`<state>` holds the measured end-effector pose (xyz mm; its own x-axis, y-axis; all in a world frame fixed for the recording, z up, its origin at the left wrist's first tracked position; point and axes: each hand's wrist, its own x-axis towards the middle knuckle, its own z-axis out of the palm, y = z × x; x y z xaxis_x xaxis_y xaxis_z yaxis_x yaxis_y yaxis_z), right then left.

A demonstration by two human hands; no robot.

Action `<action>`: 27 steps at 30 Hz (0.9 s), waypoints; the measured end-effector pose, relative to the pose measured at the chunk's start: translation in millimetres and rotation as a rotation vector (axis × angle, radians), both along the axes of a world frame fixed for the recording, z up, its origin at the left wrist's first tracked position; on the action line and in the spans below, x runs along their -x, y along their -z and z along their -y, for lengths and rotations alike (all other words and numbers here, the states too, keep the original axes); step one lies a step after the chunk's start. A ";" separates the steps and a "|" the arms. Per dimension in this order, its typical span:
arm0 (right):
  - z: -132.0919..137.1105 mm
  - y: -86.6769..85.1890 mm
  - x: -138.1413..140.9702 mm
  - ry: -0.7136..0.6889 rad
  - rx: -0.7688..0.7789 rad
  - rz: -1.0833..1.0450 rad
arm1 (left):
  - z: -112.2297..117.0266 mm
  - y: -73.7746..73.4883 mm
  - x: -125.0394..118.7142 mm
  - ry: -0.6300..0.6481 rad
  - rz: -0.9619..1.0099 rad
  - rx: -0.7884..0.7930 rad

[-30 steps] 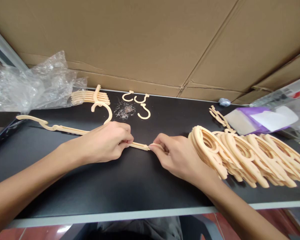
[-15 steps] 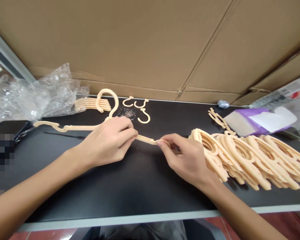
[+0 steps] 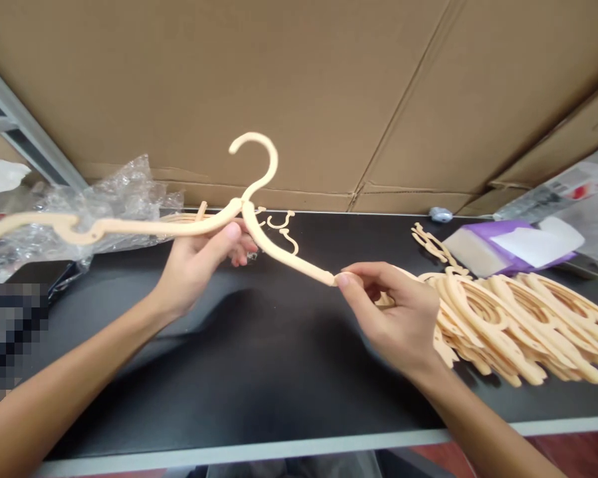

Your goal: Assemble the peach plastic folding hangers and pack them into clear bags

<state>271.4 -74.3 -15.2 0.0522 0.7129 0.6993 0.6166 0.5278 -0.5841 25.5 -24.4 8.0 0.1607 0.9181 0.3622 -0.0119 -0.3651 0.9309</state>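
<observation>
A cream plastic hanger is held up above the black table, its hook pointing up. My left hand grips it at the middle, just under the hook. My right hand pinches the tip of the hanger's right arm between thumb and fingers. A fanned row of cream hanger pieces lies right behind my right hand.
Three small loose hooks and a short stack of hanger pieces lie at the table's back edge. Crumpled clear plastic sits at the back left. A purple and white packet lies at the back right. Cardboard boxes wall the far side.
Both hands have lifted the hanger off the table and turned it upright, with its hook now pointing up. The left hand's grip has shifted to just under the hook.
</observation>
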 end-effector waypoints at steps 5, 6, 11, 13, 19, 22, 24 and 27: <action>-3.0 1.9 -0.5 -0.048 -0.183 0.245 | -1.9 -9.0 1.6 0.152 0.239 0.300; -3.8 2.3 -0.5 -0.062 -0.201 0.288 | -1.7 -9.2 1.8 0.150 0.249 0.315; -2.1 1.7 -0.8 -0.013 -0.303 0.385 | -4.4 -6.5 3.0 0.109 0.316 0.412; 2.2 1.6 0.6 0.015 -0.424 0.400 | -7.1 -6.1 4.0 0.059 0.400 0.418; 6.1 12.8 9.8 -0.100 -0.236 0.396 | -13.9 -5.0 6.3 -0.016 0.551 0.424; 2.1 19.6 8.2 0.019 -0.156 0.367 | -10.7 -0.2 2.0 0.024 0.506 0.427; 1.6 21.2 6.3 0.038 -0.131 0.337 | -5.5 5.0 -3.1 0.060 0.443 0.428; 5.2 19.5 7.6 -0.032 -0.083 0.303 | 4.1 14.5 -11.3 0.148 0.314 0.432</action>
